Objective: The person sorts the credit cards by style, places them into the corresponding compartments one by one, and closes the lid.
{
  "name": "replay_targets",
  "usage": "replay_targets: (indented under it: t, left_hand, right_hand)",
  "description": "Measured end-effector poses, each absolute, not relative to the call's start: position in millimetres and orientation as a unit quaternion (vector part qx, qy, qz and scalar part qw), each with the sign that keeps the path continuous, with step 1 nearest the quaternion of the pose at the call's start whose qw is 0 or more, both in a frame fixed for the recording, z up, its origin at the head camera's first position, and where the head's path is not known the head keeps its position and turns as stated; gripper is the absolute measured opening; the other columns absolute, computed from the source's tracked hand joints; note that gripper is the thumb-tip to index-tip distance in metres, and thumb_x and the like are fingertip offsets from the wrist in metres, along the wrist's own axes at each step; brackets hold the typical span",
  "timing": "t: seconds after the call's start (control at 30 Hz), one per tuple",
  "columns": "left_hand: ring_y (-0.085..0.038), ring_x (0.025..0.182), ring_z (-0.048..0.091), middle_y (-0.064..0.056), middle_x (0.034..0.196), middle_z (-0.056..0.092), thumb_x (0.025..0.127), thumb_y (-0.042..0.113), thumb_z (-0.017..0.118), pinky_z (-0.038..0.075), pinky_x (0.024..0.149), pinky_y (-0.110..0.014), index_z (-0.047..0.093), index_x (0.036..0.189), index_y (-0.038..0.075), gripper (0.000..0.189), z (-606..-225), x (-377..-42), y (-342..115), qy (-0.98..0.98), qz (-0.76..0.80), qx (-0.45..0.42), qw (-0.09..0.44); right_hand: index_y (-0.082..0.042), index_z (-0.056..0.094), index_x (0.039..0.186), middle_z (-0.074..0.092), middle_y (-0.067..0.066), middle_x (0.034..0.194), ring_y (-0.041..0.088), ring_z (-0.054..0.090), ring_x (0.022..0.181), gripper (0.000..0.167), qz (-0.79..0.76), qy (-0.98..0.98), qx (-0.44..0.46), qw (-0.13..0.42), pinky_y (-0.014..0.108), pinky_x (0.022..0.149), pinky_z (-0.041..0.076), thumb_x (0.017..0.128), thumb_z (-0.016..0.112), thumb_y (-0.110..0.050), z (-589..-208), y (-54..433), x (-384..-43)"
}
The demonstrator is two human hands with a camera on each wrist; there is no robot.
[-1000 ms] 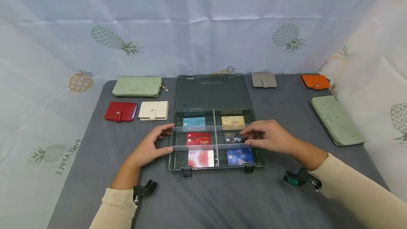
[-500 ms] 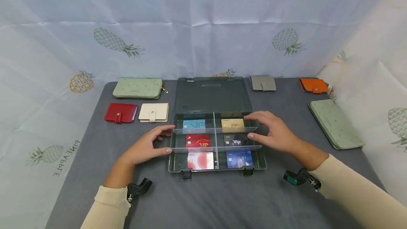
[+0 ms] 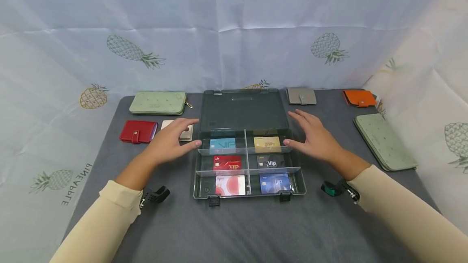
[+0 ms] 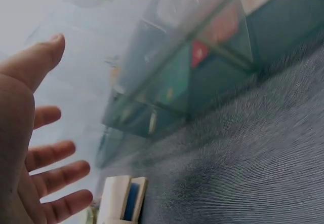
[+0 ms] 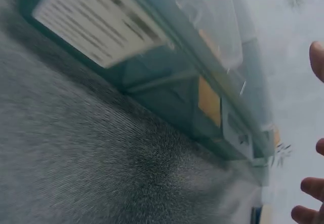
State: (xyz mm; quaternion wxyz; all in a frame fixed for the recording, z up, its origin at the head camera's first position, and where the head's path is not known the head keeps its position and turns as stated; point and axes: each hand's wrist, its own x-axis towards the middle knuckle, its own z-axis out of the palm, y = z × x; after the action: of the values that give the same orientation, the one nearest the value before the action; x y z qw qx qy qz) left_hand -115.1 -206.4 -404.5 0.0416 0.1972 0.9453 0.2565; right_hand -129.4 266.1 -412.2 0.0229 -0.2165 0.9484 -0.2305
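A dark translucent divided box lies on the grey cloth, its lid swung back behind it. One card lies in each compartment: a light-blue card, a gold card, a red card, a black card, a pink card and a blue card. My left hand is at the box's back left, fingers spread and holding nothing, overlapping a cream wallet. On the other side, my right hand is likewise spread beside the lid hinge, holding nothing.
Left of the box lie a green zip wallet and a red wallet. On the right are a grey wallet, an orange wallet and another green wallet. Pineapple-print curtain closes off the back and sides.
My right hand has left the black card and moved back to the box's right rear. My left hand has slid backward along the left side, with its fingers now partly covering the cream wallet.
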Motion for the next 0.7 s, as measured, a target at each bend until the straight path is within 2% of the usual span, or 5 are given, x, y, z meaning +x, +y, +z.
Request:
replay_targets:
  t: [0.13,0.33,0.53,0.7]
  left_hand:
    - [-0.036,0.13,0.06,-0.018,0.154,0.052,0.097,0.056,0.071,0.048,0.104,-0.064,0.047,0.161,0.015,0.08,-406.3,-141.4,-195.7,0.955,0.22,0.189,0.058]
    - [-0.042,0.145,0.049,-0.021,0.16,0.049,0.098,0.061,0.066,0.041,0.113,-0.065,0.042,0.164,0.011,0.086,-412.5,-167.5,-182.3,0.963,0.178,0.179,0.093]
    - [-0.044,0.142,0.052,-0.024,0.155,0.054,0.098,0.061,0.065,0.041,0.113,-0.064,0.046,0.161,0.009,0.084,-416.2,-177.9,-175.3,0.964,0.158,0.185,0.11]
    - [-0.044,0.144,0.05,-0.024,0.155,0.054,0.098,0.06,0.066,0.039,0.115,-0.064,0.047,0.16,0.008,0.083,-416.6,-180.1,-172.0,0.96,0.167,0.19,0.118]
  right_hand:
    - [-0.012,0.03,0.169,0.025,0.025,0.172,0.055,0.023,0.155,0.089,-0.219,0.955,-0.191,0.053,0.078,0.115,0.024,0.101,0.068,-0.055,-420.5,262.4,-147.7]
    - [-0.01,0.03,0.169,0.029,0.026,0.17,0.054,0.026,0.154,0.089,-0.225,0.956,-0.177,0.07,0.077,0.114,0.027,0.103,0.062,-0.059,-430.8,253.5,-168.2]
    - [-0.008,0.035,0.167,0.034,0.025,0.168,0.051,0.031,0.153,0.085,-0.216,0.956,-0.179,0.084,0.074,0.115,0.03,0.104,0.059,-0.06,-436.4,248.2,-177.6]
    - [-0.001,0.033,0.166,0.035,0.029,0.166,0.051,0.031,0.153,0.083,-0.222,0.952,-0.181,0.106,0.07,0.119,0.027,0.107,0.059,-0.053,-436.9,247.1,-177.3]
